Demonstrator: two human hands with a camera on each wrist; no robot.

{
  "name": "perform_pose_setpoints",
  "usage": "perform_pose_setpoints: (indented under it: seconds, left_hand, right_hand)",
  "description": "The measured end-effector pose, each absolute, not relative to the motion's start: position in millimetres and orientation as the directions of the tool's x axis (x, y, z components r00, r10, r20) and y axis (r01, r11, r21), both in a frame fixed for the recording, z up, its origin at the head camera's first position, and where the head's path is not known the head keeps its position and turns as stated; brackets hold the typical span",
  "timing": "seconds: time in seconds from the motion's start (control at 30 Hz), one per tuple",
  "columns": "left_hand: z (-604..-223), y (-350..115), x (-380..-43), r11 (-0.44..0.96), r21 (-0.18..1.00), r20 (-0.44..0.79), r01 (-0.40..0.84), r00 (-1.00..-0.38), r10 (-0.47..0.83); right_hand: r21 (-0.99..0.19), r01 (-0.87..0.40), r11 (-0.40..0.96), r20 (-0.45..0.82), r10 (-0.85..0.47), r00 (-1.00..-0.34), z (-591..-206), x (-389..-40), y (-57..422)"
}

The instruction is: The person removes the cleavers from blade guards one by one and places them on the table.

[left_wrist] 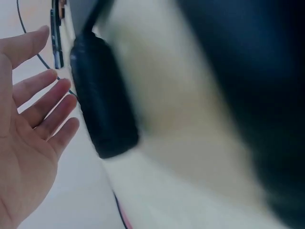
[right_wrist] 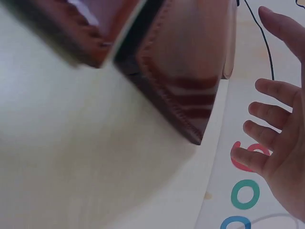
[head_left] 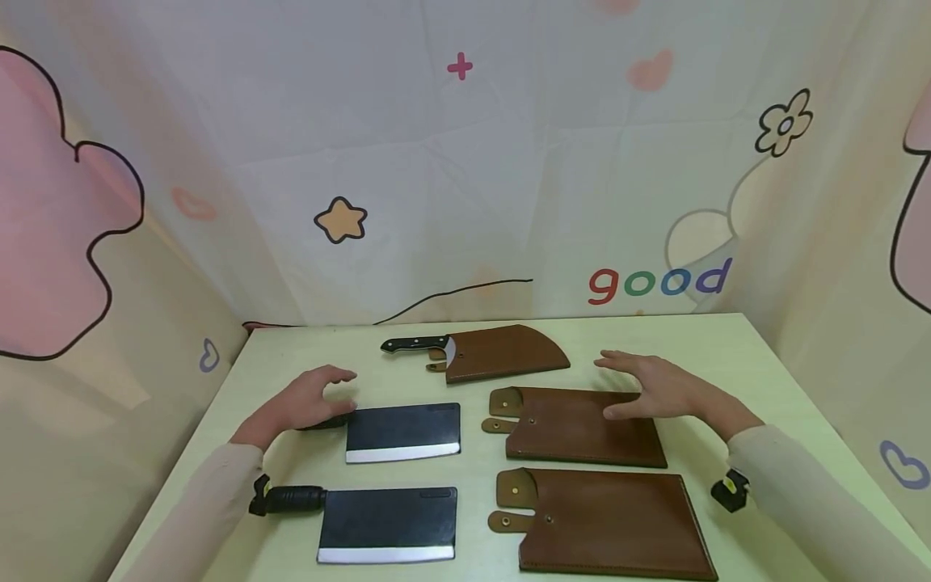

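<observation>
My left hand [head_left: 311,399] hovers with relaxed, spread fingers above the black handle of the middle cleaver [head_left: 403,432], hiding part of that handle. In the left wrist view the fingers hold nothing beside a black handle [left_wrist: 102,95]. My right hand [head_left: 658,388] hangs over the right end of the middle brown leather sheath [head_left: 567,424], fingers loosely extended and holding nothing. The right wrist view shows the hand apart from the stitched sheath corner [right_wrist: 183,90]. Nearer me lie a second bare cleaver [head_left: 389,524] and a second brown sheath [head_left: 611,521], its snap straps to the left.
At the back of the pale table [head_left: 305,343] a black-handled knife [head_left: 414,344] sits inside a curved brown sheath [head_left: 505,354]. A printed curtain [head_left: 465,162] hangs behind the table and along both sides. Both bare blades lie with their bright edges toward me.
</observation>
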State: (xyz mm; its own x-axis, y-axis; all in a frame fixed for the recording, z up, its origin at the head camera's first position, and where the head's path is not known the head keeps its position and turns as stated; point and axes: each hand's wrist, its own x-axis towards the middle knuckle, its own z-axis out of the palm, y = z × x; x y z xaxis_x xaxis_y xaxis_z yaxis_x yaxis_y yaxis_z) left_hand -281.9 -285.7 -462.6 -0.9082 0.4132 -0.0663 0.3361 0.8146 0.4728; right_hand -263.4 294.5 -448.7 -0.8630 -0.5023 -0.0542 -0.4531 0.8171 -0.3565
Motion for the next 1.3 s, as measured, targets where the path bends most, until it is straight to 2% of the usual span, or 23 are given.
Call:
perform_pose_setpoints:
  seconds: [0.23, 0.47, 0.83, 1.07, 1.3]
  left_hand:
    - [-453.0, -254.0, -305.4, 0.82, 0.467, -0.008, 0.331, -0.926, 0.378]
    - [-458.0, -226.4, -330.7, 0.791, 0.501, 0.036, 0.352, -0.921, 0.387]
    - [-474.9, -199.6, -356.4, 0.781, 0.547, -0.022, 0.302, -0.927, 0.374]
    - [-481.0, -196.3, -362.4, 0.779, 0.561, -0.038, 0.279, -0.932, 0.361]
    - [-483.5, -195.7, -366.3, 0.778, 0.569, -0.054, 0.266, -0.932, 0.359]
  right_hand:
    - [-0.364, -0.459, 0.81, -0.04, -0.506, -0.861, -440.1, -286.5, 267.3]
    - [-0.36, -0.449, 0.818, -0.014, -0.486, -0.874, -449.0, -313.1, 238.0]
    - [-0.431, -0.4, 0.809, -0.035, -0.457, -0.889, -470.7, -345.0, 207.5]
    - [-0.491, -0.358, 0.794, -0.061, -0.441, -0.895, -480.1, -354.9, 195.6]
    - [-0.497, -0.339, 0.799, -0.077, -0.43, -0.899, -484.5, -361.0, 188.3]
